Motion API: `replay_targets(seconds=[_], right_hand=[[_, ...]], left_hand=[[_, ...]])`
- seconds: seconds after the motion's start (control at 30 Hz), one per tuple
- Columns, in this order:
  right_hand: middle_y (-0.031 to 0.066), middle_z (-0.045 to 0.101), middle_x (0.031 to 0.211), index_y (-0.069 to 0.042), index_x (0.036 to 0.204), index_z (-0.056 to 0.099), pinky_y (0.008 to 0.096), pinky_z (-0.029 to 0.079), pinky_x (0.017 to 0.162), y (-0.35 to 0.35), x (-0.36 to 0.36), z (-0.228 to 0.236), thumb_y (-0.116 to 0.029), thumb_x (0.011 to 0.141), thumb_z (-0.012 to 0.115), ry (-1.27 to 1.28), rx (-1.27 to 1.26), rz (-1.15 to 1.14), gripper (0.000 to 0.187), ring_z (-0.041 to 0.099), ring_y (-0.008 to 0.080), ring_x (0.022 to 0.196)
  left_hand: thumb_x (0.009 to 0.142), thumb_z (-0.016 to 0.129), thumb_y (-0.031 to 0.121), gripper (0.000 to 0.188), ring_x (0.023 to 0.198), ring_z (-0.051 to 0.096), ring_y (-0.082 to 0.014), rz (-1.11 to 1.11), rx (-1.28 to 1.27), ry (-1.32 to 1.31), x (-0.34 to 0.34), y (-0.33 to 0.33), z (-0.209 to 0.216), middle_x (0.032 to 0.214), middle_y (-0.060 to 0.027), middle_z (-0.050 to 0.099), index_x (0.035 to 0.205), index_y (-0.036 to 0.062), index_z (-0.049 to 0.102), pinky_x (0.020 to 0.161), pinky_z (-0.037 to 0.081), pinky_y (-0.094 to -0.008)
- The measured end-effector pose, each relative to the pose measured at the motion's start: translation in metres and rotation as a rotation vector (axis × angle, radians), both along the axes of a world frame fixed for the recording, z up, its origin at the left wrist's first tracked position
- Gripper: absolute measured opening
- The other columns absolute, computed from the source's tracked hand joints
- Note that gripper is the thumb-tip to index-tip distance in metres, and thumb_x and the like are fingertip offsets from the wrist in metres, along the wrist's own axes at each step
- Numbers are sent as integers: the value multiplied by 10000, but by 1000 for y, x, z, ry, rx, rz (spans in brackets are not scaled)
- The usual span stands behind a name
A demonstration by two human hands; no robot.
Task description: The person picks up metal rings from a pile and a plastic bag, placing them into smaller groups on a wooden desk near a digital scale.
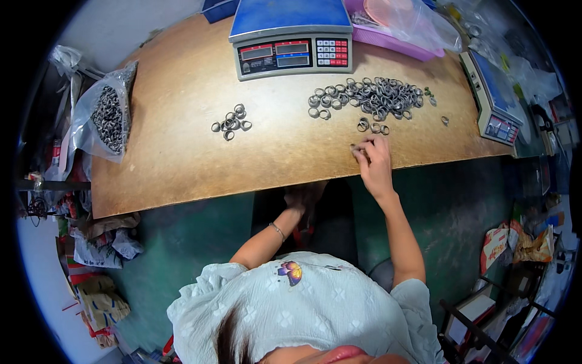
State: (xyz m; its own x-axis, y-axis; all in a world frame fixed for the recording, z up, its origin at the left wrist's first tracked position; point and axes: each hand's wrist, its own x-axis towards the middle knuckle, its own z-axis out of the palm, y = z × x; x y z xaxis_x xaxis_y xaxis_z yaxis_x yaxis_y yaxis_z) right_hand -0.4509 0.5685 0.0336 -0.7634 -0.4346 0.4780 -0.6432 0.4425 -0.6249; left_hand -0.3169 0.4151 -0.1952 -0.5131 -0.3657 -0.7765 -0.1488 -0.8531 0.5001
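My right hand (374, 156) rests near the front edge of the wooden table, thumb and fingers bent together around a small grey metal ring (353, 147), mostly covered by the fingertips. Just beyond them lie a few loose rings (376, 128). Farther back spreads a large heap of grey metal rings (388, 97). A smaller cluster of rings (230, 121) sits apart on the left. Low at the table's front edge, over my lap, is my left hand (305, 195); shadow and the table edge hide its fingers.
A digital counting scale (293, 54) stands at the back middle, beside a pink plastic basket (397, 45). Another scale (502, 121) is at the right edge. A clear bag of small metal parts (109, 118) lies at the left. One single ring (445, 121) lies right of the heap.
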Motion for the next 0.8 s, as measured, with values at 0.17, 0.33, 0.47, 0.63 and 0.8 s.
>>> replay_targets(seconds=[0.17, 0.33, 0.47, 0.63, 0.8], right_hand=[[102, 538, 929, 2, 809, 585, 348, 417, 803, 15, 38, 19, 9, 717, 636, -211, -44, 202, 105, 512, 280, 900], [108, 561, 914, -2, 776, 592, 362, 433, 787, 21, 60, 19, -7, 698, 639, -173, 73, 363, 91, 535, 284, 895], [149, 598, 871, 12, 788, 600, 398, 458, 737, 23, 28, 10, -28, 743, 619, -176, -72, 76, 63, 577, 317, 814], [141, 548, 899, -1, 856, 581, 413, 414, 761, 16, -20, -4, -66, 770, 610, 124, 198, -281, 112, 498, 333, 896], [126, 541, 891, -10, 812, 586, 393, 416, 784, 25, 29, 15, -91, 741, 639, -144, 155, 174, 120, 504, 313, 894]], left_hand=[[876, 534, 128, 282, 951, 558, -279, -127, 47, -105, 8, -21, -15, 1049, -138, 548, 1148, 58, 503, 837, 500, -475], [933, 418, 173, 307, 1011, 555, -227, -432, 581, 360, -6, 24, 165, 1114, -114, 535, 1198, 22, 457, 901, 466, -387], [878, 490, 32, 322, 829, 560, -138, -533, 453, 499, -13, 33, 184, 983, -81, 567, 1195, -24, 474, 724, 476, -244], [863, 490, 1, 366, 784, 522, -116, -576, 426, 439, -17, 45, 191, 986, -61, 566, 1227, -30, 470, 691, 445, -240], [935, 473, 290, 327, 855, 526, -129, -427, 452, 502, -18, 44, 198, 1007, -38, 567, 1114, 22, 528, 713, 447, -259]])
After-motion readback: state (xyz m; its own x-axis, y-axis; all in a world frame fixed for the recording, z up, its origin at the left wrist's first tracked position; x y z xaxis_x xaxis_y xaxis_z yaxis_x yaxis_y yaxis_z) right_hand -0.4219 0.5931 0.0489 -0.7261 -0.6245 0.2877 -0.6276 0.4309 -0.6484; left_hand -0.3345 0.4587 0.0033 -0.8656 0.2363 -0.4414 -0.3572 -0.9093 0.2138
